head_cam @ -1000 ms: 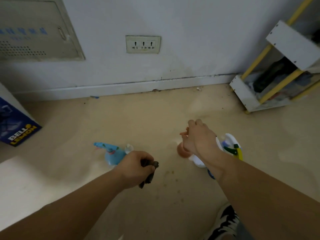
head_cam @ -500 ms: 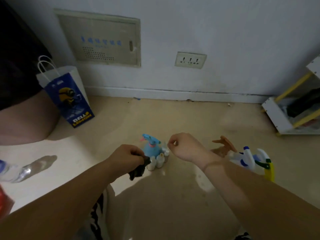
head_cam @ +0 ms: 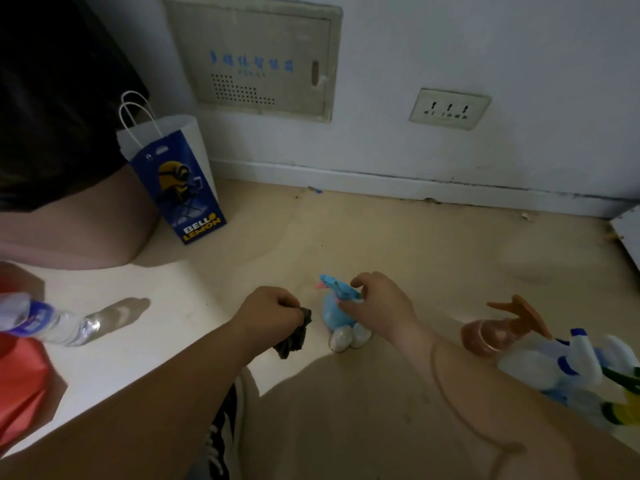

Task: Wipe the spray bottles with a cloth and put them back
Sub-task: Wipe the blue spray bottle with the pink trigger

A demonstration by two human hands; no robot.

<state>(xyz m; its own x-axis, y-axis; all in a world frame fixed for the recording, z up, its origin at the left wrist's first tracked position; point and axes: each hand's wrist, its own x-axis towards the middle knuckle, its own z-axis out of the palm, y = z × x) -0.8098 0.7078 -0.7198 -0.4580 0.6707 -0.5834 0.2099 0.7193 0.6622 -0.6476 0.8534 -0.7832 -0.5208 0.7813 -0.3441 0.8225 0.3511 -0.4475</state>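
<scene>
A small blue spray bottle point(head_cam: 334, 311) with a pink nozzle stands on the beige floor. My right hand point(head_cam: 381, 301) curls over its trigger head, thumb against the neck. Just left of it, my left hand point(head_cam: 268, 311) grips a dark cloth point(head_cam: 294, 336) that hangs from the fist. Two small white bottles point(head_cam: 349, 336) stand at the blue bottle's base. To the right a brown spray bottle point(head_cam: 491, 336) and a white and blue spray bottle point(head_cam: 554, 362) sit close together, with a green and yellow one point(head_cam: 623, 386) cut off by the frame edge.
A blue paper bag point(head_cam: 173, 181) stands by the wall at the left, beside another person's leg point(head_cam: 69, 230). A clear water bottle point(head_cam: 52, 323) lies on the floor at the far left above a red object point(head_cam: 17, 382). My shoe point(head_cam: 221, 431) is below my left arm. A white shelf corner point(head_cam: 628, 233) shows at the right.
The view swung left from the brown and white bottles. My right hand left them, moved to the blue spray bottle and closed over its head. The left hand keeps the cloth.
</scene>
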